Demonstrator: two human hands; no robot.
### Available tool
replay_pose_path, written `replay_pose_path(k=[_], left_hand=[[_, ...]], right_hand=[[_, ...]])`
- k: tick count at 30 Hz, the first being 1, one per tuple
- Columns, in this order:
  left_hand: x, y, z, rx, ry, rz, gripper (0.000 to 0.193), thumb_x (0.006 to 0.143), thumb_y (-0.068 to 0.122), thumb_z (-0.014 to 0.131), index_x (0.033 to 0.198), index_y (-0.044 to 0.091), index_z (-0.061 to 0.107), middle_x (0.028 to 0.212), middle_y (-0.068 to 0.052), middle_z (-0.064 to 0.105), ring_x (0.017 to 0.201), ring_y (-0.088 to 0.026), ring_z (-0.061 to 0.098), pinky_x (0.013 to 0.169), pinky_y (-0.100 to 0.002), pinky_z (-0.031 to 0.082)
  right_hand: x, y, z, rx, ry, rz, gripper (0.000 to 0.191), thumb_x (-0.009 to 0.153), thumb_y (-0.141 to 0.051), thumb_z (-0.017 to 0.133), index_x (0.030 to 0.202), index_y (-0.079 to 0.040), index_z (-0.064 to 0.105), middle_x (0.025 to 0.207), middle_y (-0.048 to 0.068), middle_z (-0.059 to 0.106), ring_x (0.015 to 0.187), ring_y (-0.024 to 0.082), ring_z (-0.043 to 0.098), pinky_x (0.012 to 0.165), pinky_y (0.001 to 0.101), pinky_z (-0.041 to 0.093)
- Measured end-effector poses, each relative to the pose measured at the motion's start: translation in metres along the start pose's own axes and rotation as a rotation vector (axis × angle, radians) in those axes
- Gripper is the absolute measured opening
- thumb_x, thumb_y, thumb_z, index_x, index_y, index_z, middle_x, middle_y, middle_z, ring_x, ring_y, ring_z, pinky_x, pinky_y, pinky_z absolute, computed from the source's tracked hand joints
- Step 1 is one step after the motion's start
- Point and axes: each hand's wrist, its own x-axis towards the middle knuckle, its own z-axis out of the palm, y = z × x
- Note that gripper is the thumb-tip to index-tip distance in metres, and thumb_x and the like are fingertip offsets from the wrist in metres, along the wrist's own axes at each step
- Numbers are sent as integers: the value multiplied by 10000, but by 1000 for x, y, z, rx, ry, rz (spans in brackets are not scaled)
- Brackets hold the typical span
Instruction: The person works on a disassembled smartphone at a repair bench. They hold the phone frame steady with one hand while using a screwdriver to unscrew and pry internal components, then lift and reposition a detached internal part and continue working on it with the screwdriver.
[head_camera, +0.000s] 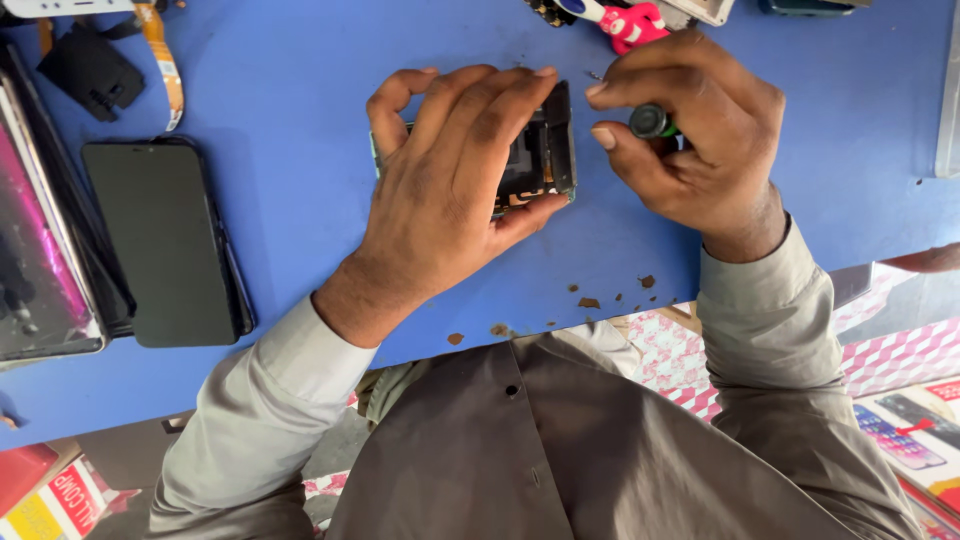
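I am leaning over a bright blue worktop (280, 90), its near edge scuffed with small brown chips and flakes just below the opened phone (540, 150) that I take as my landmark. Beyond that edge, under my grey sleeves, pink-and-white patterned sheets and printed boxes lie lower down.

The opened phone lies flat on the blue surface, its back off and dark inner parts showing at its right end. My left hand (450, 190) lies spread over most of it, fingers splayed across the top and thumb pressed along its near edge, pinning it down; much of the phone is hidden under my palm. My right hand (690, 140) sits just right of the phone, fingers closed tight around a small screwdriver (652, 121) with a dark cap and a bit of green handle. Its thin tip points toward the phone's upper right corner; whether it touches I cannot tell.

Well to the left of the phone a black phone (165, 240) lies face up, and further left a glossy screen panel (35, 260) overlaps the table's edge. Up and left of the phone are a black part (90, 70) and an orange ribbon cable (165, 65). Just above my right hand lies a pink tool (630, 25).
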Motion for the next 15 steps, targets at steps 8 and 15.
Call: replay_pose_path(k=[8,15], left_hand=[[-10,-10,-1,-44,111,10,901,900,315,941,1522,101,325,1483,-39,537,1303,-153,567,1154,-416,269],[-13,-17,1,-29,126,-22,916,919,361,927,1549,142,299,1543,29,513,1376,-106,551,1179,-393,263]], right_hand=[[7,-15,2,158,-62,191,178,1016,41,761,1091,42,600,1125,179,748,832,166,677,724,249,539],[10,-20,1,267,-52,416,214,976,13,761,1079,22,573,1078,138,766,631,41,558,579,190,440]])
